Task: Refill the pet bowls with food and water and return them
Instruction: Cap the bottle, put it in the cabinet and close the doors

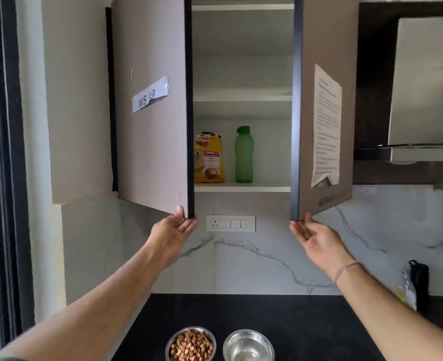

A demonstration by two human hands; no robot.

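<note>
Nearest, on the black counter [306,329], the kibble bowl [169,343] sits left of the water bowl [227,342]. Farther up, the left hand [172,230] and right hand [316,238], fingers loose and nearly straight, touch the lower corners of the half-open left door [152,152] and right door [327,43]. Beyond, on the cabinet's bottom shelf [241,188], stand a dog food bag [208,160] and a green bottle [244,157].

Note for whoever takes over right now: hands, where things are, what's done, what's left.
Left hand: open, touching the left door at its lower corner.
Right hand: open, fingertips at the right door lower corner. Both doors stand open.
Food bag and green bottle stand on the bottom shelf.
On the counter: kibble bowl full; second bowl seems to hold water, hard to tell.
Left to do: shut doors, return bowls.
</note>
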